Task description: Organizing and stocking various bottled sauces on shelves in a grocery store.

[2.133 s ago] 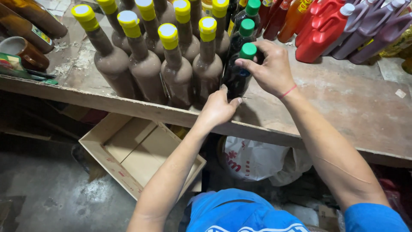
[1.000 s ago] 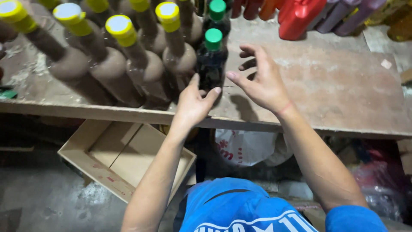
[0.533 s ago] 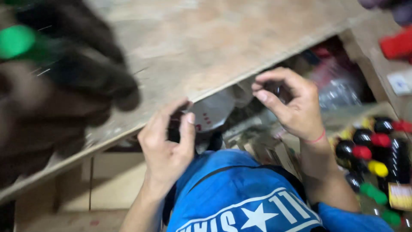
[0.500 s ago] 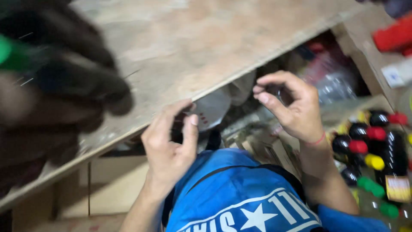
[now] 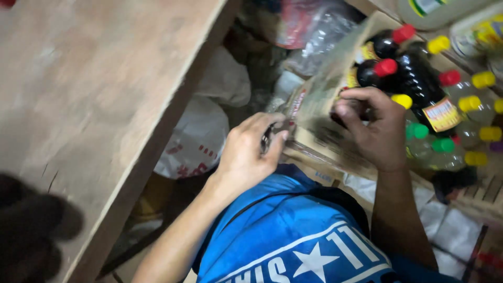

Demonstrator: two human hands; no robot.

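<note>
Now | left hand [image 5: 246,154] clenched on carton flap [image 5: 309,99], low beside wooden shelf [image 5: 94,105] | right hand [image 5: 369,126] curled inside carton, grip unclear | dark bottles [image 5: 414,78] likely heavy, slick; take by neck | flap thin, bendy

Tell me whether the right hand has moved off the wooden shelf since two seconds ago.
Yes. The right hand has left the wooden shelf top, dropping below its edge to the carton of bottles.

I see my bare left hand [image 5: 246,152] low at centre, fingers curled in, thumb pressed toward the fingertips, forearm running down-left. My bare right hand [image 5: 369,126] sits just beside it, knuckles up, fingers bent downward, forearm dropping straight toward me.
</note>
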